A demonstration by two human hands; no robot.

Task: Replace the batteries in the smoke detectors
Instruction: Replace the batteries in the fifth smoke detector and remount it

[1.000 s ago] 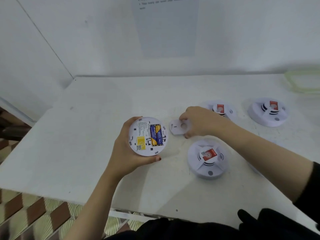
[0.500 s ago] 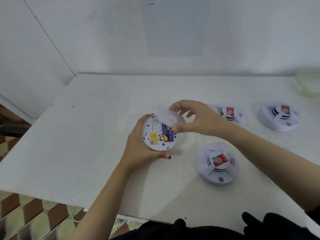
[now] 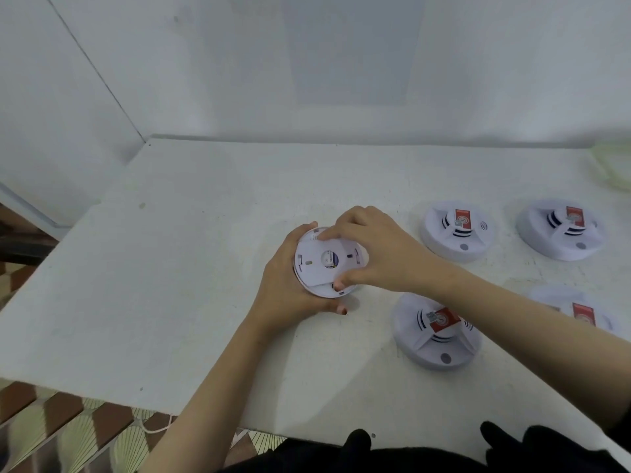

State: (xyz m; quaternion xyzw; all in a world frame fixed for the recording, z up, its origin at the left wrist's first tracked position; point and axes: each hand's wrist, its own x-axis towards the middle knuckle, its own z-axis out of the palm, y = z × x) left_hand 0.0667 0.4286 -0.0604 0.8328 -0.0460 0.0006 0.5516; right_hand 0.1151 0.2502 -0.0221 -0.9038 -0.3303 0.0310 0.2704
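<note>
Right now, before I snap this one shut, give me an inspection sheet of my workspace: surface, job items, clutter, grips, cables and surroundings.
Surface: white table, a few small marks.
Job's things: one smoke detector held back-up, its cover lying over the back, a battery showing through the centre hole. Four other detectors sit face-up on the right, one half hidden by the right forearm.
Clutter: clear container at the far right edge.
Grips: left hand cradles the smoke detector. Right hand pinches the cover.
Cables: what looks like a thin pale cord on the floor.
Surroundings: white walls, a paper sheet on the back wall, tiled floor.
</note>
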